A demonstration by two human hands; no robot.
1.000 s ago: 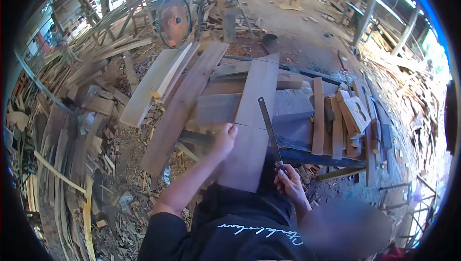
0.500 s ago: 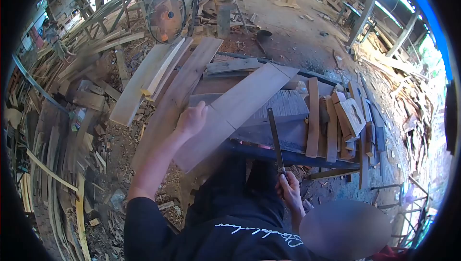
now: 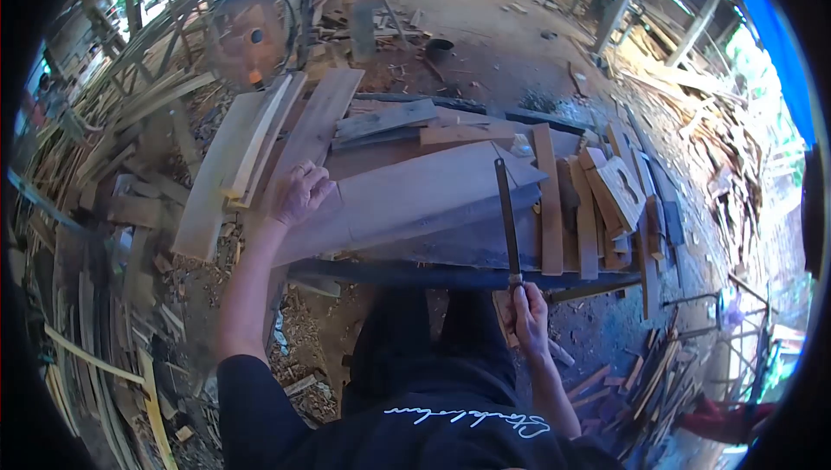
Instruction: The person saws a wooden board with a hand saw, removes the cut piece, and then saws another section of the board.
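Note:
My left hand [image 3: 301, 195] is closed at the far left edge of a wide flat board [image 3: 407, 193], its fingers curled over that edge. Thin dark lines cross the board, which lies over a thick block on the workbench [image 3: 389, 274]. In my right hand [image 3: 526, 314] is a long, narrow dark-bladed hand tool [image 3: 507, 219], gripped by its handle. Its blade points away from me, and its tip overlaps the board's right end in this view. The exact kind of tool does not show.
Several wood offcuts [image 3: 582, 219] lie on the bench's right side, one with a cut-out shape [image 3: 621, 193]. More planks [image 3: 216, 176] lean at the left. A round fan [image 3: 255, 37] stands behind them. Scrap wood [image 3: 112, 297] covers the ground at left.
The board has swung from a steep diagonal to nearly level across the bench. My left hand has moved left and slightly away with it. The tool in my right hand has shifted a little farther forward.

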